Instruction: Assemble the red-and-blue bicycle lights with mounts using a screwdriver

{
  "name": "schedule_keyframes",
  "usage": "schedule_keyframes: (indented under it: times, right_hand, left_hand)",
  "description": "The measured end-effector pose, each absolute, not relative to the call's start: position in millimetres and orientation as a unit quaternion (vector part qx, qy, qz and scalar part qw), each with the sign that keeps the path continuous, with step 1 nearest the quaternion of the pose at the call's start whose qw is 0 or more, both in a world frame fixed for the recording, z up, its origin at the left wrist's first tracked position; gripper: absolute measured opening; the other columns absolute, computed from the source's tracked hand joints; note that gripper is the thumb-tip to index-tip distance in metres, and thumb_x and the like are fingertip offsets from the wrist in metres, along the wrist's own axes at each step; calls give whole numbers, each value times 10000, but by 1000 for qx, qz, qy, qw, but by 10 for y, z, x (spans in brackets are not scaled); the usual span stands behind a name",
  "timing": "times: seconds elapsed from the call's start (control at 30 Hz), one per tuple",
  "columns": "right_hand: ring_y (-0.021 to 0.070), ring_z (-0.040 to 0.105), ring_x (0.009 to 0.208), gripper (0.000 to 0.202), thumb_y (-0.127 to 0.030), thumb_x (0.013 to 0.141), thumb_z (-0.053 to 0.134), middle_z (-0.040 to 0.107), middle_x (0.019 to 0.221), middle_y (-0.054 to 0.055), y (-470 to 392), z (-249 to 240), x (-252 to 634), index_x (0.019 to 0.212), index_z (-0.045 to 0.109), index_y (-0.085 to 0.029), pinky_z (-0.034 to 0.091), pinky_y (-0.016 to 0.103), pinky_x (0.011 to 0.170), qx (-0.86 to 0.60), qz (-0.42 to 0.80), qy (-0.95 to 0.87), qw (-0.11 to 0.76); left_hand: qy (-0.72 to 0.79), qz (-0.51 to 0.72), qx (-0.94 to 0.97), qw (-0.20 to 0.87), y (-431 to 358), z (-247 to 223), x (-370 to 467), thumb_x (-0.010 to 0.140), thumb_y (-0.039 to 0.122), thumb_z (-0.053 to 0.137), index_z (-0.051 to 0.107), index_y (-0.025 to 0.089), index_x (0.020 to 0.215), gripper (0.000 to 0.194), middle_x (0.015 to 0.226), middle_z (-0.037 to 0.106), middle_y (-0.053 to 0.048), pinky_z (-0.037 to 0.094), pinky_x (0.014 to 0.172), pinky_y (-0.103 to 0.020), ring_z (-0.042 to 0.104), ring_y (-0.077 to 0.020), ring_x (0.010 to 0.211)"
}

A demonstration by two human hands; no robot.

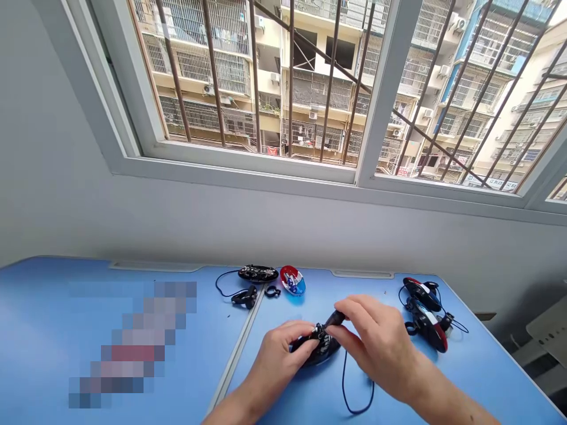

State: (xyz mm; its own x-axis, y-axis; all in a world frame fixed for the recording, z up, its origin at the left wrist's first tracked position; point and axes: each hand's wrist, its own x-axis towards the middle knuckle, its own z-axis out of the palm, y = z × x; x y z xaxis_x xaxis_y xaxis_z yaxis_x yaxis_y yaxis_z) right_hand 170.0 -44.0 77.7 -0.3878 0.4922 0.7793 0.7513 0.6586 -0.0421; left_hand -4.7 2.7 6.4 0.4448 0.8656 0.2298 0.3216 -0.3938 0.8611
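Note:
My left hand is closed on a black oval device with pale markings, steadying it on the blue table. Between the thumb and fingers of my right hand is a short black-handled tool, which looks like a screwdriver. Its lower end meets the top of the device near my left fingertips; the exact contact point is hidden. A thin black cable loops on the table below my right hand.
At the back lie another black oval unit, a small black cabled part, a black ring clamp and a red-and-blue shell. Several similar cabled units rest at right. A blurred patch covers the left side.

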Motion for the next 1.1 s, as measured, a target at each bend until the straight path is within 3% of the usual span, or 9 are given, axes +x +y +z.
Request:
schedule_keyframes:
  times: [0.13,0.3,0.4,0.67,1.1]
  right_hand:
    - [117,606,554,90,-238,921,509,676,790,65,-386,644,1661,975,515,-167,485,210,495,-364,-108,-803,460]
    - [90,562,464,137,-321,896,543,611,620,-15,-320,548,1621,920,531,-187,463,164,421,-390,41,-773,498]
    - [94,577,534,176,-301,899,545,644,741,18,-277,544,1631,1042,545,-198,497,177,478,-349,64,-781,514]
    - [135,609,798,377,-96,895,443,659,989,70,-319,689,1783,1242,497,-233,517,216,604,-307,127,-850,410]
    - [122,538,597,74,-232,919,468,627,723,17,-350,709,1751,940,529,-195,444,216,553,-384,6,-838,387]
  left_hand:
    - [394,353,756,386,28,62,-43,796,232,530,714,228,721,199,813,710,3,463,781,-248,621,-199,855]
    - [392,350,757,388,34,70,-46,790,225,525,724,231,748,203,809,711,5,464,787,-249,624,-198,857]
    - [389,351,757,391,34,66,-50,787,218,523,732,239,779,210,866,727,6,464,801,-255,631,-197,867]
    - [392,358,756,383,19,68,-49,792,221,523,730,238,762,210,858,735,7,474,775,-247,642,-193,843]
    - [399,355,749,392,21,88,-45,776,238,522,732,237,764,210,862,731,-10,482,817,-272,639,-216,884]
